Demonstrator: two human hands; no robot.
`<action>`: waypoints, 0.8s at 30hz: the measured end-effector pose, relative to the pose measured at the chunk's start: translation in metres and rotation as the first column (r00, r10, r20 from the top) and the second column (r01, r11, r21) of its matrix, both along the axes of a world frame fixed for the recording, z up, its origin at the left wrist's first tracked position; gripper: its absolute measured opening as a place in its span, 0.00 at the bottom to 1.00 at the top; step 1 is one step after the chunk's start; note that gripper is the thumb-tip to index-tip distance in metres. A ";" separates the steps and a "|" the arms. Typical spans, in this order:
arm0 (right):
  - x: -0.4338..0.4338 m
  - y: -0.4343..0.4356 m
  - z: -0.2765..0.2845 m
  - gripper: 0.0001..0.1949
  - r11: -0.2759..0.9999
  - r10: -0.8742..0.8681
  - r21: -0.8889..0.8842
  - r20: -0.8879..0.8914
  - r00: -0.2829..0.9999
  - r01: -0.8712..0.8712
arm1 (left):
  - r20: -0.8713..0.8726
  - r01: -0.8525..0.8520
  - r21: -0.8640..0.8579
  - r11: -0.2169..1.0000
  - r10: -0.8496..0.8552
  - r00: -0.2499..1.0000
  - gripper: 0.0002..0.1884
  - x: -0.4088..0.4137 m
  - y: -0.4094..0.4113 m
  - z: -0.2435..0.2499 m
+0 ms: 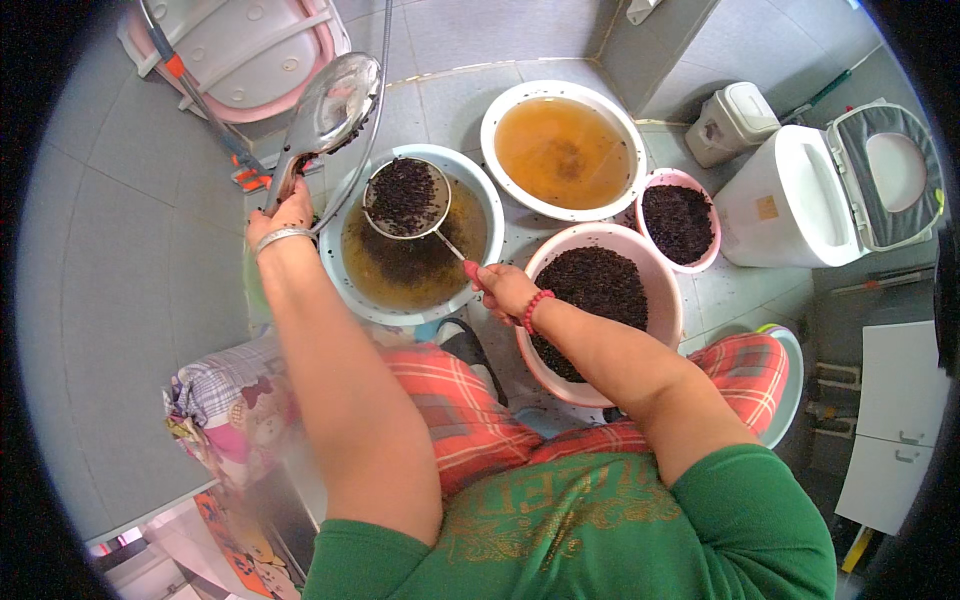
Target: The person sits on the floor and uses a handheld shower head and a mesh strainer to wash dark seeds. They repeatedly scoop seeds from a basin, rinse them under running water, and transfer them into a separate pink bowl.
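Note:
My left hand [289, 211] grips the handle of a chrome shower head [341, 97], which has small dark pieces stuck along its edge. In my right hand [504, 292] is the red handle of a round mesh strainer [450, 244]. The strainer carries a heap of dark, berry-like pieces [407, 195] over a light blue basin [491, 225] of murky water. Close to my right forearm stands a large pink basin [664, 300] with many more dark pieces. A smaller pink basin [714, 251] holds the same kind. Cloudy amber water fills a white basin [487, 142].
A toilet [757, 202] with a raised, covered seat and a lidded bin [731, 124] stand at the right. A folded baby bathtub [247, 52] and a mop [251, 169] lean at the upper left. Dark bits are scattered over the tiled floor [450, 112]. The shower hose [375, 142] hangs beside the blue basin.

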State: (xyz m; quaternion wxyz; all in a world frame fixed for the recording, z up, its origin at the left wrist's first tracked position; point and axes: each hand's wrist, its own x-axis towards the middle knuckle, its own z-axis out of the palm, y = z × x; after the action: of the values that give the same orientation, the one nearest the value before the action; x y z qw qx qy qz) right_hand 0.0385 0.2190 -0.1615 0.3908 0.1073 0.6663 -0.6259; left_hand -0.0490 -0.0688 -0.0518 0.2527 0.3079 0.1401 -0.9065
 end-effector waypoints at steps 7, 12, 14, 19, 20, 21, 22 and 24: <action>-0.001 -0.002 0.007 0.16 1.000 0.011 0.000 -0.011 1.000 -0.011 | -0.028 -0.085 0.091 0.992 0.088 0.996 0.11 -0.008 -0.017 -0.018; 0.003 -0.008 0.022 0.19 0.997 -0.002 -0.078 0.008 1.000 0.002 | -0.069 0.128 -0.006 0.992 -0.128 0.989 0.19 -0.009 -0.052 -0.045; 0.004 -0.010 0.022 0.19 0.996 0.007 -0.084 -0.007 1.000 -0.008 | -0.106 0.111 0.142 0.984 -0.096 0.990 0.18 -0.010 -0.059 -0.041; 0.004 -0.004 0.020 0.19 0.999 0.026 -0.042 -0.067 0.997 -0.029 | 0.417 0.295 -0.400 0.867 -0.115 0.902 0.14 -0.004 -0.004 -0.021; 0.004 -0.002 0.017 0.20 0.999 0.039 -0.014 -0.090 0.995 -0.040 | 0.413 0.285 -0.399 0.871 -0.107 0.904 0.14 -0.005 0.004 -0.017; 0.004 -0.001 0.015 0.20 0.998 0.058 0.010 -0.113 0.992 -0.057 | 0.410 0.269 -0.401 0.876 -0.091 0.907 0.13 -0.003 0.010 -0.010; 0.004 0.001 0.012 0.19 0.997 0.062 0.063 -0.188 0.980 -0.051 | 0.407 0.257 -0.401 0.879 -0.081 0.910 0.13 -0.002 0.017 -0.005; 0.004 0.004 0.007 0.19 0.986 0.081 0.164 -0.334 0.939 -0.027 | 0.332 0.194 -0.351 0.916 -0.072 0.940 0.12 -0.001 0.031 0.005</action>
State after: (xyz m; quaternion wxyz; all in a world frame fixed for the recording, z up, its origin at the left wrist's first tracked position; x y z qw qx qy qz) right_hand 0.0421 0.2229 -0.1548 0.2773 0.0098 0.7735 -0.5699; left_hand -0.0504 -0.0382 -0.0469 0.2631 0.4018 -0.1010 -0.8713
